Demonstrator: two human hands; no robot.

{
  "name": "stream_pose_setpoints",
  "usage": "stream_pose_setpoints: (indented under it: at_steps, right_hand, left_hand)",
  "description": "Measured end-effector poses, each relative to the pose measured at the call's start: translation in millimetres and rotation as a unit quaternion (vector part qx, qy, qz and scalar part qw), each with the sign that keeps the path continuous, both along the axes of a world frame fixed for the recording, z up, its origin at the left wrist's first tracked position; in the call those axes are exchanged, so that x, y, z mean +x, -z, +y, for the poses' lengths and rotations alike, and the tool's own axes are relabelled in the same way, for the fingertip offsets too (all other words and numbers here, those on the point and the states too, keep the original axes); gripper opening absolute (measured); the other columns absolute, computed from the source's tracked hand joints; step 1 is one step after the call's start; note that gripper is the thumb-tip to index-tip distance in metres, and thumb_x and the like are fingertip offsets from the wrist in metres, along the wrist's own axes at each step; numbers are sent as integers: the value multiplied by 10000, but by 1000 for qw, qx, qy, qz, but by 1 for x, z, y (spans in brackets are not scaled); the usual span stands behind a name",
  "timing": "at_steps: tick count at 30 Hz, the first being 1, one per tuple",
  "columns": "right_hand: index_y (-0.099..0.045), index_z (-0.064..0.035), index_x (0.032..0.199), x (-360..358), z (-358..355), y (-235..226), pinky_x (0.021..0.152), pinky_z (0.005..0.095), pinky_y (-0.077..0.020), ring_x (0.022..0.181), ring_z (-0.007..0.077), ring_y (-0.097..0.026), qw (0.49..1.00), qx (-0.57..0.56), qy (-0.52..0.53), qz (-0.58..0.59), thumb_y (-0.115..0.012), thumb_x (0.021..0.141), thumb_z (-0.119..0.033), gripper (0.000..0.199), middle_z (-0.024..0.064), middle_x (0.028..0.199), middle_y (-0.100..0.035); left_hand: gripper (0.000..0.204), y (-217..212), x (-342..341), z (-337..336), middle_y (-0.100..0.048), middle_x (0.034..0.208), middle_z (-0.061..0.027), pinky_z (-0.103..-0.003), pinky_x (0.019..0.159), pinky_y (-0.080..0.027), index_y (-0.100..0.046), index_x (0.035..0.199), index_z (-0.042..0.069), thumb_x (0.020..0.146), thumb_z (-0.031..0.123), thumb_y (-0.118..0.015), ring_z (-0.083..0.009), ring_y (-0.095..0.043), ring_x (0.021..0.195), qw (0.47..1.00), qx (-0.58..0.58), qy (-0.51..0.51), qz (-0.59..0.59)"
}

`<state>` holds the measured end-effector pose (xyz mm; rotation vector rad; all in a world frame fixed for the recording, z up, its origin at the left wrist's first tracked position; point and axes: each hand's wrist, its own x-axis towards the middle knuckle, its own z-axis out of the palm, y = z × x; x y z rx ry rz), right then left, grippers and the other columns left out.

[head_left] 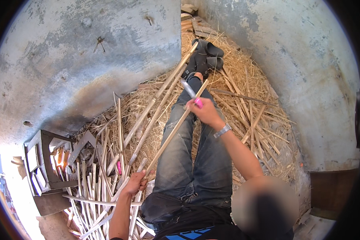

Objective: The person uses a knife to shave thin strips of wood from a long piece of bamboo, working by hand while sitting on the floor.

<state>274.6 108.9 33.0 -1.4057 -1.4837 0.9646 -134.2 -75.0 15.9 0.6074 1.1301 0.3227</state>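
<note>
My left hand [135, 183] is closed around the near end of a long, thin wooden strip [173, 133], which slants across my thighs toward my shins. My right hand [207, 111] grips the pink handle of a knife [189, 89] close to the strip's far end. The pale blade points up and left and appears to cross or lie against the strip; the exact contact is too small to tell. My outstretched legs [182, 156] lie under the strip. Two longer strips [150, 124] lean to my left, reaching from the pile toward my feet.
Pale strips [90, 188] heap on my left, with a small pink object [119, 167] among them. A dark metal frame [48, 160] stands beside them. Shavings [244, 76] and more strips [248, 116] cover the floor to my right. Grey walls [300, 80] close in both sides. Dark clogs [212, 50] sit by my feet.
</note>
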Motion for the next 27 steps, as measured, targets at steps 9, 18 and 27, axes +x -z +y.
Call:
stream_pose_setpoints:
  at_steps: [9,18,27]
  right_hand:
    - [-581,-35,839,4,-20,-2,525,439,-431,527,330,-603,973,155,156,-73,-519,1103,-375,435,137,595,-557]
    - [-548,-37,796,5,-30,21,569,571,-458,641,491,-604,959,68,114,-250,-474,1108,-409,491,252,652,-593]
    - [-539,-34,759,-15,-58,26,517,555,-447,568,467,-590,962,79,74,-250,-519,1097,-352,465,236,593,-568]
  left_hand:
    - [562,0,-4,2,-254,588,71,-266,463,-228,-596,1416,13,1128,463,-422,-85,-235,458,999,-36,-3,-9]
    - [539,1,-11,3,-278,587,66,-269,462,-245,-605,1408,4,1141,425,-401,-91,-258,455,1000,-16,22,4]
    - [495,10,-65,-22,-307,585,62,-276,472,-269,-676,1367,40,1130,423,-471,-92,-293,478,998,15,38,46]
